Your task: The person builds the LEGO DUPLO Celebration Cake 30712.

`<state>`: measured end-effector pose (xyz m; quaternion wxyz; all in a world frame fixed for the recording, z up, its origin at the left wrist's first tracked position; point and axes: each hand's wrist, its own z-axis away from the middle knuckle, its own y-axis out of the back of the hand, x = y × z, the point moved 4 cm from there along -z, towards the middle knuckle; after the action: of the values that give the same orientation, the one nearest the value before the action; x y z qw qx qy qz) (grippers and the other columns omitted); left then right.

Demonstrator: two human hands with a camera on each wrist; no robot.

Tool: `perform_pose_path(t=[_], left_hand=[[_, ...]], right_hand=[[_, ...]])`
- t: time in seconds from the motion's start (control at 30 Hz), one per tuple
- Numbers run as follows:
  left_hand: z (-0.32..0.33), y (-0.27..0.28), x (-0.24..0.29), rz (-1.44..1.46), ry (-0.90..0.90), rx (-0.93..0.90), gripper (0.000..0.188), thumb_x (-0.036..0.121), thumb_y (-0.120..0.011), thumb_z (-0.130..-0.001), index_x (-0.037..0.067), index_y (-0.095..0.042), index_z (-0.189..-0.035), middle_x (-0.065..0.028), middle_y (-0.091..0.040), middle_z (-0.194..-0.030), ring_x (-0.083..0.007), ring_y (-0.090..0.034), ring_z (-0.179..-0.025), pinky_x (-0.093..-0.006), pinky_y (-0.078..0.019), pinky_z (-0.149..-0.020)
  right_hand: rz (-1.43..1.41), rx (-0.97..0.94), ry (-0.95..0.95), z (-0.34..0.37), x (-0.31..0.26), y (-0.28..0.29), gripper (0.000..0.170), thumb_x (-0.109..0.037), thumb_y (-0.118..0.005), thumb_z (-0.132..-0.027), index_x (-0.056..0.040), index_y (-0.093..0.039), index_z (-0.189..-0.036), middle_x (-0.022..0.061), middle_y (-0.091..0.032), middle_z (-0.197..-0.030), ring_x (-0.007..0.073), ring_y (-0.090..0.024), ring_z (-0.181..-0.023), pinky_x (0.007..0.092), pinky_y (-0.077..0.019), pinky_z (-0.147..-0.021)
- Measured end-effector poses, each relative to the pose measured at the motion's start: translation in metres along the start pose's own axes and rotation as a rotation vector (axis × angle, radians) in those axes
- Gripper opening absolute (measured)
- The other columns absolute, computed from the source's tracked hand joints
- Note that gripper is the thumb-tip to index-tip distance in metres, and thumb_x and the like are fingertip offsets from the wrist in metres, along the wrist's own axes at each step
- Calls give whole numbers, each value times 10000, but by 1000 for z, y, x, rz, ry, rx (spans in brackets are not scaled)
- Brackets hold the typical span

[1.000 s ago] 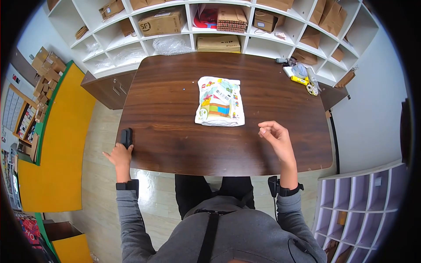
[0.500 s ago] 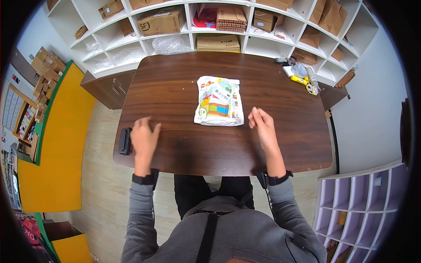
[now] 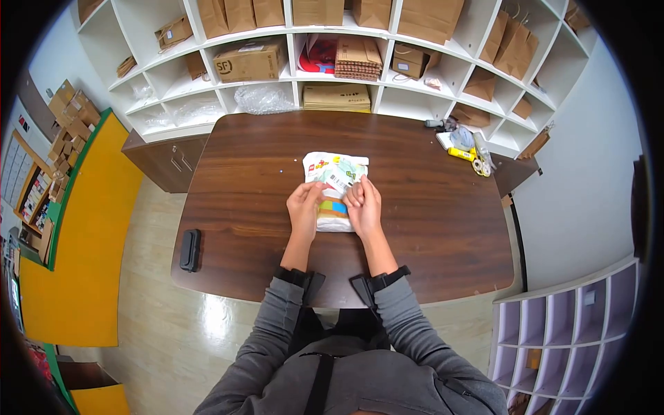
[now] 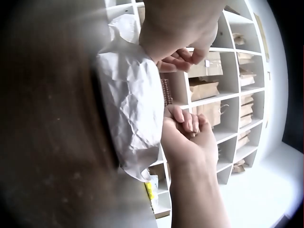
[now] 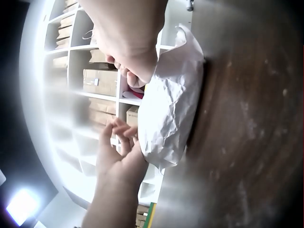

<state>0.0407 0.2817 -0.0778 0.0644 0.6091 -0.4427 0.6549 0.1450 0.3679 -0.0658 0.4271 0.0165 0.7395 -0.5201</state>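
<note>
A white printed package (image 3: 335, 223) lies on the brown table (image 3: 429, 228), its crinkled side (image 4: 135, 102) facing the left wrist camera. Over its left part hovers the left hand (image 3: 303, 211), fingers loosely bent; the right wrist view shows this hand (image 5: 118, 159) holding nothing. The right hand (image 3: 365, 211) is over the package's right part, its fingers loosely curled toward the palm and empty, as the left wrist view shows (image 4: 190, 142). Whether any fingertip touches the package cannot be told.
A black case (image 3: 190, 250) lies at the table's left edge. Tape and a yellow tube (image 3: 462, 154) lie at the back right corner. Behind the table, white shelves (image 3: 408, 84) hold paper bags and boxes. Small specks lie left of the package.
Both hands have come inward over the package, the left one from the black case, which it touched earlier. The head view has shifted, so the table appears lower.
</note>
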Motion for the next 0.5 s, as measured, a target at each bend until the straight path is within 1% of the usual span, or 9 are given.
perform_pose_path(t=[0.07,0.1,0.17,0.2,0.23,0.3,0.33,0.43,0.5], left_hand=[[-1,12,-7,306,104,71,115,148,-584,-872,33,-577,-867,-51,-619,-794,-68,-471,-593,-205,-395,-550],[-3,18,-7,305,99,69,115,148,-584,-872,33,-577,-867,-51,-619,-794,-68,-471,-593,-205,-395,-550],[-3,24,-6,638,259,60,140,211,-560,-891,79,-557,-843,-20,-584,-753,-71,-419,-566,-208,-351,-521],[-3,26,-7,716,296,91,203,269,-537,-905,101,-560,-794,4,-552,-712,-75,-413,-559,-211,-354,-521],[-5,34,-9,715,292,88,203,269,-537,-905,101,-560,-794,4,-552,-712,-75,-413,-559,-211,-354,-521],[-8,43,-14,1107,350,-126,263,306,-518,-915,105,-564,-753,16,-541,-700,-71,-407,-556,-211,-349,-520],[-5,48,-11,1111,334,-116,326,339,-501,-920,109,-561,-698,26,-527,-682,-71,-407,-552,-212,-343,-515],[-5,50,-10,1149,319,-177,351,344,-497,-921,111,-553,-665,31,-512,-648,-68,-401,-535,-211,-330,-507],[-5,51,-13,1172,318,-141,355,342,-492,-923,115,-537,-654,37,-488,-624,-70,-386,-517,-215,-325,-502]], right_hand=[[-223,-49,-11,-3,4,7,356,-237,-422,-961,-110,-386,-630,-49,-295,-505,60,-267,-442,219,-268,-461],[-225,-54,-10,-6,4,12,356,-237,-422,-961,-110,-386,-630,-49,-295,-505,60,-267,-442,219,-268,-461],[-362,-102,-84,-7,6,17,372,-249,-398,-967,-114,-379,-621,-45,-280,-501,67,-259,-447,225,-271,-470],[-396,-118,-143,-7,7,20,393,-283,-380,-970,-118,-375,-613,-42,-268,-505,75,-260,-461,229,-275,-488],[-397,-124,-141,-7,8,21,393,-283,-380,-970,-118,-375,-613,-42,-268,-505,75,-260,-461,229,-275,-488],[-544,-209,-250,-5,11,22,414,-317,-363,-972,-123,-366,-606,-40,-268,-516,79,-266,-476,232,-279,-505],[-564,-226,-274,1,11,21,429,-349,-352,-971,-126,-362,-605,-41,-259,-525,84,-262,-485,235,-278,-514],[-658,-258,-298,4,9,22,436,-360,-358,-969,-127,-360,-600,-41,-246,-527,84,-253,-484,236,-270,-512],[-654,-234,-298,6,8,22,443,-371,-360,-966,-130,-360,-595,-40,-232,-525,82,-243,-482,238,-260,-508]])
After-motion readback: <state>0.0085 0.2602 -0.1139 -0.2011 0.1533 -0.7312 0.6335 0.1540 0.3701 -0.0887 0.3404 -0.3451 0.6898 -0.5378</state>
